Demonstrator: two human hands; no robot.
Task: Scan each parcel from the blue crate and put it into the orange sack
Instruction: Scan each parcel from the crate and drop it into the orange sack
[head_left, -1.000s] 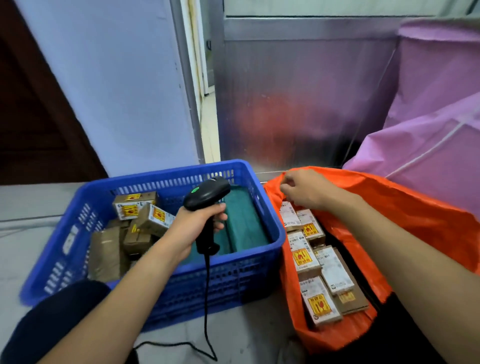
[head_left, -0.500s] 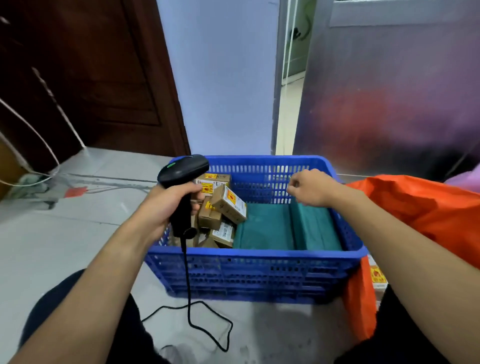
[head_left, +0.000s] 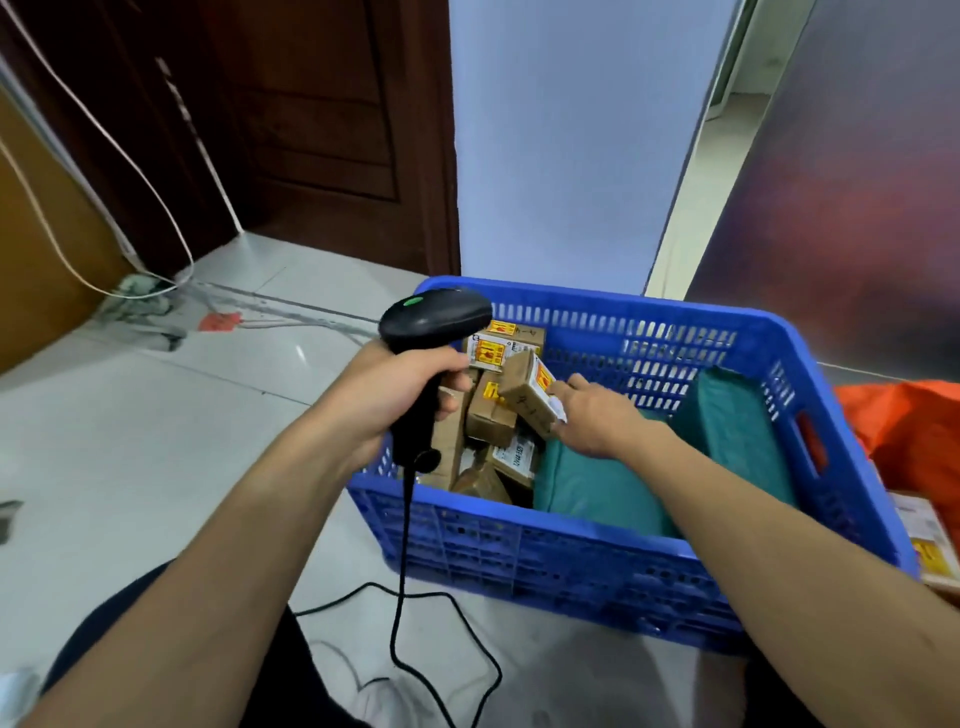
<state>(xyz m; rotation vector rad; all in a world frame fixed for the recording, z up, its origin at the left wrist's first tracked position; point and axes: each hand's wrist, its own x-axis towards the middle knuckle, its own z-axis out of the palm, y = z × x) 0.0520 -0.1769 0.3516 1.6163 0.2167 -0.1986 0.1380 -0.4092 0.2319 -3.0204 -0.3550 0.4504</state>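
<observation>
Two bare hands are in view, both over the left half of the blue crate (head_left: 571, 566). Left hand (head_left: 384, 400) is clenched round the handle of a black barcode scanner (head_left: 434, 319). The scanner is upright at the crate's left wall, head pointing right over the parcels, green spot on top. Scanner cable (head_left: 400, 571) drops from the handle to the tiled floor (head_left: 130, 415) and loops there.

Right hand (head_left: 597, 415) reaches across the crate and pinches the top parcel (head_left: 527, 397). Thumb lies on its upper edge and one finger against the white label at its near end; the other fingertips are hidden behind the box. Top parcel is a small brown carton with a yellow-and-red sticker. It is tilted and sits on the heap of cartons (head_left: 491, 415) in the crate's left end. Cannot tell whether it has lifted clear of the heap.

Rest of the crate holds two dark green soft packs. One green pack (head_left: 587, 483) lies under the right forearm; a second green pack (head_left: 737, 431) leans against the right wall.

Orange sack (head_left: 914, 431) sits just beside the crate on the right, only partly in frame. A labelled carton (head_left: 930, 535) lies in it at the picture's edge.

Behind are a dark wooden door (head_left: 322, 130), a pale wall (head_left: 571, 130) and a brushed metal panel (head_left: 857, 182). White cords (head_left: 104, 156) hang at far left, down to the floor.
</observation>
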